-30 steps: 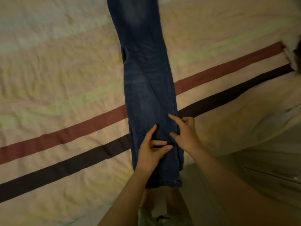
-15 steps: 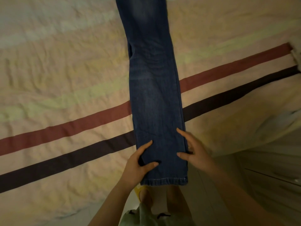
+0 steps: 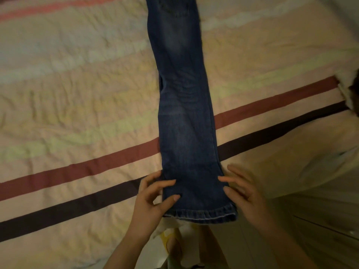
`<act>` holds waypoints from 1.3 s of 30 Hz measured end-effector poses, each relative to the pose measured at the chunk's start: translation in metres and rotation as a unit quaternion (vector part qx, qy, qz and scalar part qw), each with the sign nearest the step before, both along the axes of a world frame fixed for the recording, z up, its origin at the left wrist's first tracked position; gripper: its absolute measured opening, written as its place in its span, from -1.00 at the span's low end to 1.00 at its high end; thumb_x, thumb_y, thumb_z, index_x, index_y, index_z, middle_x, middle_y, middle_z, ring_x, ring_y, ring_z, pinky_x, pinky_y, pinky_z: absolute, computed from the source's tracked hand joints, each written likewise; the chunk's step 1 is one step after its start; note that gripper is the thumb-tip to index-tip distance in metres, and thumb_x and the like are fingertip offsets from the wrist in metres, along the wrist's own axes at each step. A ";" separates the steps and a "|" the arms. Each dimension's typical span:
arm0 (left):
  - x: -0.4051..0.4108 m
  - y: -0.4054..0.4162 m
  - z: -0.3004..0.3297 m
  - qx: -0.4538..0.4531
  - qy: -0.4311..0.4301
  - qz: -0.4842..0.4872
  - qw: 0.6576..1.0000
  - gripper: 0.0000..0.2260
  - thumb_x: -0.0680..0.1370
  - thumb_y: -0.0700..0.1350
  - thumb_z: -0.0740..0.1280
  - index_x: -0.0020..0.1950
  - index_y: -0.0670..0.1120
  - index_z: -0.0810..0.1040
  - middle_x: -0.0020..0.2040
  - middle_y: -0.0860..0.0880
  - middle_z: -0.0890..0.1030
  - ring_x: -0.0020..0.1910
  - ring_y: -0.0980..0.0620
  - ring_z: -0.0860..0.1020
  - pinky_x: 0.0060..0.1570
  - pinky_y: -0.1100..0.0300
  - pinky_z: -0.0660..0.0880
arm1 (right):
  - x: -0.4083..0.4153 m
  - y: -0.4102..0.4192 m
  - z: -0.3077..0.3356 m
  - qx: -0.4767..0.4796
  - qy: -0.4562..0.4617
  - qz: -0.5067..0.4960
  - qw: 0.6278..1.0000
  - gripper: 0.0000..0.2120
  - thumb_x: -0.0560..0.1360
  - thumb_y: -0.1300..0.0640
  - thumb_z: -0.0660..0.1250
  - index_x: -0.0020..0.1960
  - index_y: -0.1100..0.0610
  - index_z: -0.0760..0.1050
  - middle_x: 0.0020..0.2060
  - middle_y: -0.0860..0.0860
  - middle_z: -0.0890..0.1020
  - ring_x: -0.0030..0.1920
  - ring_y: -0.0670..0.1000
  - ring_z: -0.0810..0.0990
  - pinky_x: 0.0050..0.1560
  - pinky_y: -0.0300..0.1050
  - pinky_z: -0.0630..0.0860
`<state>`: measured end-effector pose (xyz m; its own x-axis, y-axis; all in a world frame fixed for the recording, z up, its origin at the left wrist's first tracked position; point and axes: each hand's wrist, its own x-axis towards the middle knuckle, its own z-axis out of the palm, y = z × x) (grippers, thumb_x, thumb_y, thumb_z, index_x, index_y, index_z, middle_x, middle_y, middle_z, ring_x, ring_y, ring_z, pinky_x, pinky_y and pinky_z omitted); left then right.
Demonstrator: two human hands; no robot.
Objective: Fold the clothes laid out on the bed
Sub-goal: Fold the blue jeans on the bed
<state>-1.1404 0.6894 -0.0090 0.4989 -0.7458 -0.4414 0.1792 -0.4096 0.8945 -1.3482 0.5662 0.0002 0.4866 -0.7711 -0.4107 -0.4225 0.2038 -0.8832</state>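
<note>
Bed (image 3: 77, 94) filling most of the view, covered in a wrinkled pale sheet with soft pastel bands and two diagonal stripes, one dark red (image 3: 87, 169), one near-black (image 3: 77, 202), both running from lower left up to the right

Jeans (image 3: 186, 117) of dark blue denim laid lengthwise down the middle of the bed, legs stacked into one narrow strip, crossing over both stripes; faded patch near the upper part, top end cut off by the upper edge of the view, stitched hem (image 3: 202, 215) at the near end reaching the edge of the mattress

Pale drawer fronts (image 3: 320, 226) in the lower right corner, beside the bed, dim and hard to make out

White and dark shape (image 3: 349, 88) at the far right edge of the bed, too cropped to identify

Left hand (image 3: 153, 199) at the left border of the jeans just above the hem, thumb lying on top of the denim, fingers curled at the cloth's edge, pinching the fabric

Right hand (image 3: 242, 193) at the right border of the jeans, fingers loosely spread and fairly straight, fingertips touching the denim's edge, nothing clasped

Bit of yellow and white (image 3: 169, 232) below the hem, between the forearms, unclear
</note>
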 end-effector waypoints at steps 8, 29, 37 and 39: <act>0.035 -0.048 0.019 -0.111 -0.035 -0.126 0.985 -0.44 0.20 -0.16 0.61 0.17 -0.07 0.57 0.24 -0.01 0.56 0.27 0.12 0.49 0.17 0.24 0.48 | 0.032 -0.047 0.031 -0.013 -0.060 0.100 0.993 -0.28 0.30 0.03 0.54 0.36 -0.19 0.30 0.25 -0.24 0.49 0.25 -0.23 0.46 0.13 -0.36 0.46; 0.120 -0.231 -0.078 0.044 -0.167 -0.001 0.985 -0.85 0.43 0.05 0.43 -0.11 0.03 0.55 -0.22 0.07 0.65 -0.39 0.15 0.62 -0.37 0.30 0.53 | 0.140 -0.226 -0.094 -0.228 0.053 0.161 0.959 -0.15 0.39 0.11 0.47 0.47 -0.21 0.01 0.34 -0.01 0.38 0.09 -0.17 0.48 0.14 -0.31 0.39; 0.123 -0.240 -0.086 0.141 -0.231 0.026 0.962 -0.78 0.46 0.08 0.40 -0.13 -0.06 0.51 -0.21 -0.03 0.65 -0.39 0.06 0.60 -0.23 0.05 0.59 | 0.144 -0.235 -0.096 -0.239 0.158 0.207 0.935 -0.14 0.41 -0.01 0.44 0.49 -0.18 -0.07 0.16 0.11 0.39 0.16 0.07 0.42 0.14 -0.14 0.38; 0.125 -0.232 -0.080 0.095 -0.206 0.025 0.974 -0.73 0.43 0.09 0.41 0.05 0.04 0.46 -0.09 0.05 0.59 -0.28 0.13 0.60 -0.18 0.14 0.60 | 0.138 -0.236 -0.088 -0.245 0.166 0.173 0.939 -0.10 0.39 -0.05 0.44 0.46 -0.25 -0.15 0.10 0.02 0.27 0.10 -0.02 0.34 0.09 -0.20 0.32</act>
<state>-1.0154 0.4576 -0.0889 0.6962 -0.6407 -0.3236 -0.1555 -0.5747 0.8034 -1.2103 0.3302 -0.0881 0.6506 -0.7268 -0.2205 -0.6573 -0.3934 -0.6428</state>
